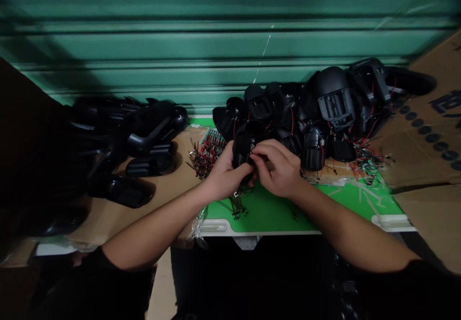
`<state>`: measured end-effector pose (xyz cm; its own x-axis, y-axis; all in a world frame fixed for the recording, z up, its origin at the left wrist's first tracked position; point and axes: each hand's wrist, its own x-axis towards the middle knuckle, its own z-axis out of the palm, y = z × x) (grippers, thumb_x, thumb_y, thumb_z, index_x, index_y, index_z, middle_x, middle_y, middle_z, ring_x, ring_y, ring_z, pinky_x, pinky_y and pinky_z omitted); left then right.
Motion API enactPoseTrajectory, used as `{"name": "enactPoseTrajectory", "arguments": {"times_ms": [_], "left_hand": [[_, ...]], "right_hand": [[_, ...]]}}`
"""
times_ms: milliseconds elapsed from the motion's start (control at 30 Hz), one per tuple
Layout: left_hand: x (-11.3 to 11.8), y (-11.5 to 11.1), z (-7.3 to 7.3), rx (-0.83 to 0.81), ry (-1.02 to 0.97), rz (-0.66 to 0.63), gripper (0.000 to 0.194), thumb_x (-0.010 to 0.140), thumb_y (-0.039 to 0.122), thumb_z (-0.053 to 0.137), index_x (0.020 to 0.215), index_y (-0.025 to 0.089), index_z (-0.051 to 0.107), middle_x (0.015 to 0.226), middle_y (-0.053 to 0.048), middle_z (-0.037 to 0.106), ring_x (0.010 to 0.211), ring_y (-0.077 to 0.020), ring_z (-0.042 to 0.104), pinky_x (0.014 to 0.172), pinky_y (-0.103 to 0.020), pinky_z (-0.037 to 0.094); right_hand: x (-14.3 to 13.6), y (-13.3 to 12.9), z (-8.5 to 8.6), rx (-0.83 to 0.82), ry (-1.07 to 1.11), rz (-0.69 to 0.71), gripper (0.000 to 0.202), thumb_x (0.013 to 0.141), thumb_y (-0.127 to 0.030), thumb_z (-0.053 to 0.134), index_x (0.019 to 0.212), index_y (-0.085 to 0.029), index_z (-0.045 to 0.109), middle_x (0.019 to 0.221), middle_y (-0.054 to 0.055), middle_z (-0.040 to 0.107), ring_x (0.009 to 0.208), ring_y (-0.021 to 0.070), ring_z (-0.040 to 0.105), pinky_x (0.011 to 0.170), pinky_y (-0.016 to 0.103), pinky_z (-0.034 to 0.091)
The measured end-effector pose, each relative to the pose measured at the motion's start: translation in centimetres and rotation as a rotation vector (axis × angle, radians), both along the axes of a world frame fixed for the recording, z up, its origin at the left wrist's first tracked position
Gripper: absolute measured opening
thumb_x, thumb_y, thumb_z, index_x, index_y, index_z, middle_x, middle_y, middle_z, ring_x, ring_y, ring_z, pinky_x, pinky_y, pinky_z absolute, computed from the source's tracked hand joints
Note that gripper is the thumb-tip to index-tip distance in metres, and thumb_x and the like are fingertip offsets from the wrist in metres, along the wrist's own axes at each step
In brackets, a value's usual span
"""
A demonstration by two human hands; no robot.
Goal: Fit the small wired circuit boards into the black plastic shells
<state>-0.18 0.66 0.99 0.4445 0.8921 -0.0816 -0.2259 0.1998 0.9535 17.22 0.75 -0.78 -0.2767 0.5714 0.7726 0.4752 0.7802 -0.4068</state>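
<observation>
Behind the front table edge (273,232), the left hand (226,171) clasps a black plastic housing (241,142), best kept steady for the right hand (279,168), its grip unclear.

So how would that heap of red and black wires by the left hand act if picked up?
The wire heap would probably flop and sag, being made of many thin strands. It may also snag or tangle, since dark ends poke out unevenly along its edge.
</observation>
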Motion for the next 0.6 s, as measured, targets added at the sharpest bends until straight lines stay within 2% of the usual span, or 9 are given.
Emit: {"name": "enactPoseTrajectory", "arguments": {"times_ms": [200, 600], "left_hand": [[0.06, -0.38, -0.10, 0.050, 0.040, 0.019, 0.041, 0.081, 0.019, 0.068, 0.112, 0.023, 0.042, 0.072, 0.008, 0.063, 0.052, -0.0133, 0.064, 0.052, -0.027, 0.052], [-0.03, -0.70, -0.31, 0.087, 0.072, 0.043, 0.038, 0.081, 0.015, 0.067, 0.110, 0.023, 0.044, 0.075, 0.007, 0.060, 0.052, -0.0116, 0.064, 0.048, -0.025, 0.048]], "right_hand": [[0.11, 0.10, -0.71, 0.036, -0.023, 0.000, 0.023, 0.101, -0.013, 0.058, 0.120, -0.024, 0.064, 0.100, 0.010, 0.071, 0.091, 0.0238, 0.071, 0.075, 0.037, 0.062], [0.07, -0.31, -1.06, 0.028, -0.048, -0.023, 0.023, 0.101, -0.014, 0.057, 0.120, -0.025, 0.066, 0.102, 0.009, 0.073, 0.092, 0.0240, 0.073, 0.075, 0.037, 0.062]]}}
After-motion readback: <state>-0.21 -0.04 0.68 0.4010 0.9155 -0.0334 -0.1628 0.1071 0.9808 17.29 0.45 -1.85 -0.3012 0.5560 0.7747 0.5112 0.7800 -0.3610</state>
